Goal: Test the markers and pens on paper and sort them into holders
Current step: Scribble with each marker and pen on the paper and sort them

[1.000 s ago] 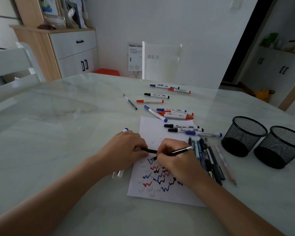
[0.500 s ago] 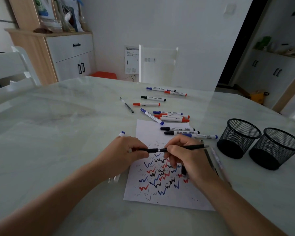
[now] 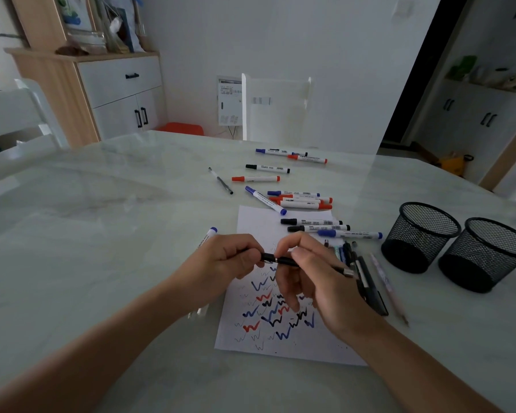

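Note:
A thin black pen (image 3: 280,259) is held level above the white paper (image 3: 280,323), which carries red, blue and black squiggles. My left hand (image 3: 230,263) grips the pen's capped left end. My right hand (image 3: 310,278) pinches its barrel, and the rear tip sticks out to the right. Several white markers (image 3: 298,201) with red, blue and black caps lie beyond the paper. A bunch of pens (image 3: 364,272) lies right of the paper. Two black mesh holders (image 3: 420,236) (image 3: 489,254) stand at the right. A blue-capped marker (image 3: 207,236) lies partly hidden under my left hand.
A lone thin pen (image 3: 221,180) lies on the marble table (image 3: 87,234) beyond the markers. A white chair (image 3: 276,108) stands at the far edge and another at the left. A wooden cabinet is at the back left.
My right hand has lifted the pen tip off the paper and turned the pen level. The cap held in my left hand now sits on the pen's left end.

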